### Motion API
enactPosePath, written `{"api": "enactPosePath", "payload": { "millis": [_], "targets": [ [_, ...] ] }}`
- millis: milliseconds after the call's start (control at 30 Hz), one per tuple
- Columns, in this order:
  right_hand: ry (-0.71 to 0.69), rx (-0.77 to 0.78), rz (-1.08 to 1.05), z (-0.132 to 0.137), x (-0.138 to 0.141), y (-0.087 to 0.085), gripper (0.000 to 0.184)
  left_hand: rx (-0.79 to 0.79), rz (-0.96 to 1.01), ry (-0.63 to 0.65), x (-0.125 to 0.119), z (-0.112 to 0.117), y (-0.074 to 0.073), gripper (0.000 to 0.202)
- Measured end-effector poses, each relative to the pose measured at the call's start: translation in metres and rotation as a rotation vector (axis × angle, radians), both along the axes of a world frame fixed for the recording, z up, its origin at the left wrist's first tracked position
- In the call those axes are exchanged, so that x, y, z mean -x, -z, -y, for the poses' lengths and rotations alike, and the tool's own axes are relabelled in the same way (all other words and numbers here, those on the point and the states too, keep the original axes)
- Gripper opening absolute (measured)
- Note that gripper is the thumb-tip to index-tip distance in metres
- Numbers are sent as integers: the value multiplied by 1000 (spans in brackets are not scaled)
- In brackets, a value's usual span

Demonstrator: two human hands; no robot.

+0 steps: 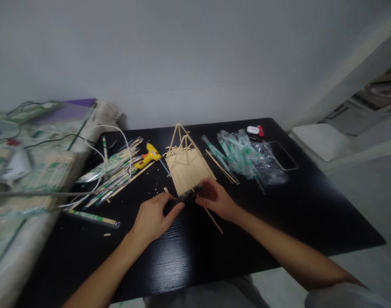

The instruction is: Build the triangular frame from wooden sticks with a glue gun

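My left hand [153, 216] is closed around a black hand tool [182, 199], whose exact kind I cannot make out. At its far end, the curled fingers of my right hand [219, 199] pinch near a thin wooden stick [214, 221]. The stick slants across the tool and down toward me. Just beyond my hands lies a flat panel of wooden sticks [190, 169] side by side. A triangular stick frame [182, 143] rises from it.
Left of the panel are a yellow glue gun [149, 155], wrapped chopsticks [110, 171] and a white cable [130, 158]. To the right lie loose sticks [221, 167], torn plastic wrappers [236, 149], a phone [283, 155] and a white case [253, 130]. Everything rests on a black table [298, 214].
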State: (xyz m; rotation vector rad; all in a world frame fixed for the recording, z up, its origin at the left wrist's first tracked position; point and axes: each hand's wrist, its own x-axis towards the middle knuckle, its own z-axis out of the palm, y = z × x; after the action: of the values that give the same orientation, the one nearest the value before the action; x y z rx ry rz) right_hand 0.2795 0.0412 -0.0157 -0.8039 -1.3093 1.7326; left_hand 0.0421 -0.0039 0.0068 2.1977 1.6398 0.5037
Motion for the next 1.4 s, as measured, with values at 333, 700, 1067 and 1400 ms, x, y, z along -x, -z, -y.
{"api": "enactPosePath", "payload": {
  "millis": [333, 700, 1067, 1400],
  "targets": [
    [-147, -145, 88, -4, -14, -16, 35, 34, -33, 77, 1, 0, -5, 42],
    [-236, 6, 52, -6, -14, -20, 44, 134, -42, 119, -2, 2, -13, 47],
    [-287, 33, 80, -6, -15, -19, 45, 118, -88, 123, -1, 3, -10, 52],
    [-252, 33, 77, -9, -19, -25, 54, 60, -174, -1, 7, -9, -5, 54]
  ]
}}
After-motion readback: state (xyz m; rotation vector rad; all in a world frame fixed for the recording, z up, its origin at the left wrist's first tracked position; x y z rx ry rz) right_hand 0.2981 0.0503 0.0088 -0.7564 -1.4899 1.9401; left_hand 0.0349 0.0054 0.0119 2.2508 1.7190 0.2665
